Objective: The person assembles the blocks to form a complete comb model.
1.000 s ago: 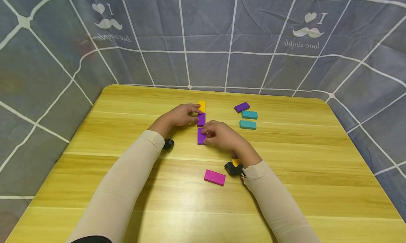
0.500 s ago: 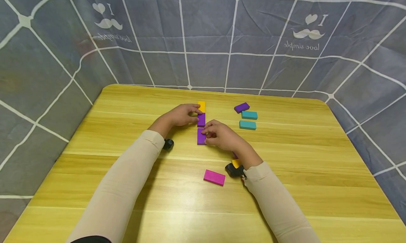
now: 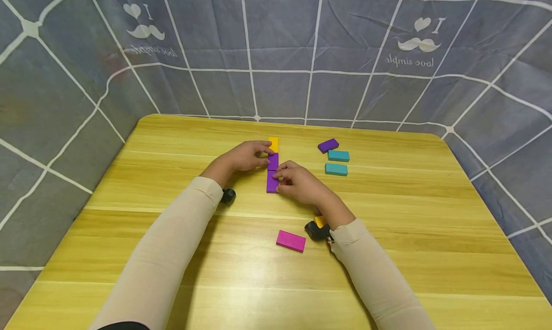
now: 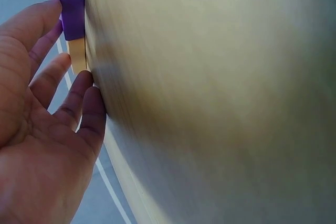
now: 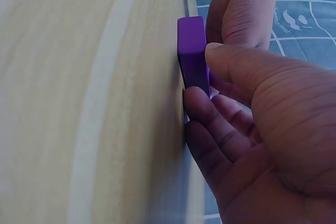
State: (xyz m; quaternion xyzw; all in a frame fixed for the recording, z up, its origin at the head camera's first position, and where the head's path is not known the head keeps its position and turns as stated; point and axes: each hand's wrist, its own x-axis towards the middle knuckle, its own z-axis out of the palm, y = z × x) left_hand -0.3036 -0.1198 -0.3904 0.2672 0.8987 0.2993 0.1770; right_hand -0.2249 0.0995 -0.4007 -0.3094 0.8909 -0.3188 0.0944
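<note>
A yellow block (image 3: 273,144) and two purple blocks lie end to end in a line on the table. My left hand (image 3: 245,156) rests at the left side of the line, its fingertips touching the farther purple block (image 3: 273,161) and the yellow one. In the left wrist view its fingers (image 4: 50,77) are spread and only slightly bent. My right hand (image 3: 302,182) pinches the nearer purple block (image 3: 271,182) from the right. The right wrist view shows the thumb against the end of that purple block (image 5: 192,38), other fingertips low beside the table.
A magenta block (image 3: 291,241) lies nearer the front. Two teal blocks (image 3: 336,169) and a purple block (image 3: 328,145) lie to the right. Another yellow block (image 3: 319,221) shows partly under my right wrist. A grey tiled-pattern cloth (image 3: 280,47) hangs behind the table (image 3: 409,215).
My right hand has slid the nearer purple block slightly away from me, and the gap to the farther purple block has closed. My left hand has stayed in place.
</note>
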